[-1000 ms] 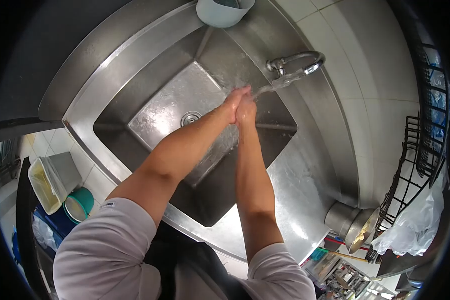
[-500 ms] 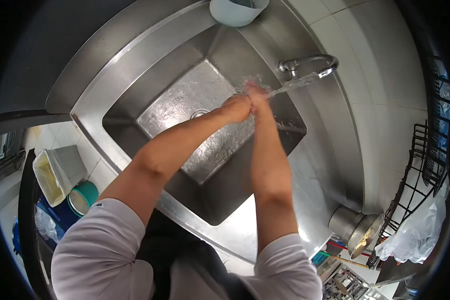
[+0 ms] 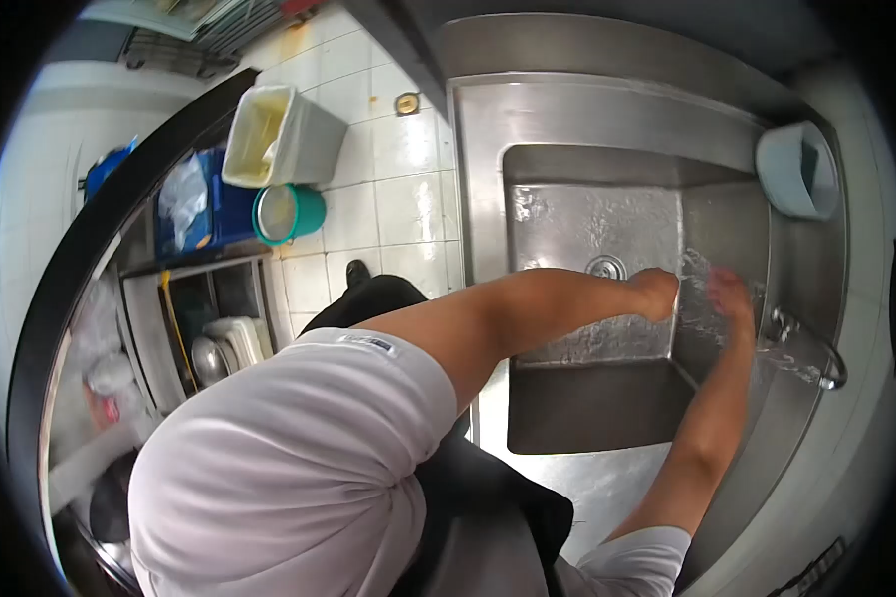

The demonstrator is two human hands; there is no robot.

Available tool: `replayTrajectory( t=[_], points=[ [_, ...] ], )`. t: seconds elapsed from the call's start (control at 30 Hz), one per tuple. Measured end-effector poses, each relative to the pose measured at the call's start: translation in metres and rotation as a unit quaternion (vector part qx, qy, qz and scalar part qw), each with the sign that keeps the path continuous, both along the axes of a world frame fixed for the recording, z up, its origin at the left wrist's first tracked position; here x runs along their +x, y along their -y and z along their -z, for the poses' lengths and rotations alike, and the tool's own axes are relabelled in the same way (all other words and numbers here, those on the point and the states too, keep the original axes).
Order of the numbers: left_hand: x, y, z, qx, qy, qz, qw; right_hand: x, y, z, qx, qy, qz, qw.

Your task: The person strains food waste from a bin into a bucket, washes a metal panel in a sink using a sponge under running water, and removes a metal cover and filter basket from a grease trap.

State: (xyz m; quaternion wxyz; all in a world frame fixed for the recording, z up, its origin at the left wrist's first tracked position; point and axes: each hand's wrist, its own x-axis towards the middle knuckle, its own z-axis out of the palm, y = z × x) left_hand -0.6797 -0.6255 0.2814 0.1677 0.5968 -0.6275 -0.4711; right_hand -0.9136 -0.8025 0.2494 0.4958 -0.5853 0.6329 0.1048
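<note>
Over the steel sink [image 3: 607, 408], my left hand [image 3: 655, 294] shows its back, near the drain [image 3: 605, 269]. Its fingers bend down out of sight, so what they do is hidden. My right hand [image 3: 730, 294] is apart from it, to the right, among splashing water. The fingers of that hand look loosely spread and slightly blurred, with nothing visible in them. Water runs from the curved metal faucet [image 3: 828, 363] toward my right hand. Both forearms are bare below light short sleeves.
A pale round container [image 3: 796, 171] stands at the sink's upper right corner. On the tiled floor to the left are a lined bin [image 3: 314, 139] and a green bucket [image 3: 310, 210]. Further left, a dark-edged shelf [image 3: 45, 308] holds bags and metalware.
The view has turned, bringing the floor and bins further into sight on the left. My hands, together before, are now apart, and my left hand has left the water stream.
</note>
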Motion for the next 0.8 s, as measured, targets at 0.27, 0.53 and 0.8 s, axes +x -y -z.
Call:
replayTrajectory(
  t=[0.27, 0.53, 0.8],
  points=[
    [0.072, -0.02, -0.034, 0.022, 0.02, -0.025, 0.999, 0.03, -0.119, -0.13, -0.004, 0.331, 0.22, 0.918],
    [0.087, -0.024, -0.025, -0.061, 0.039, 0.093, 0.993, 0.028, -0.137, -0.143, -0.114, 0.37, 0.349, 0.854],
    [0.124, -0.038, -0.053, -0.043, 0.139, 0.112, 0.983, 0.007, -0.121, -0.129, -0.152, 0.215, 0.314, 0.912]
  ],
)
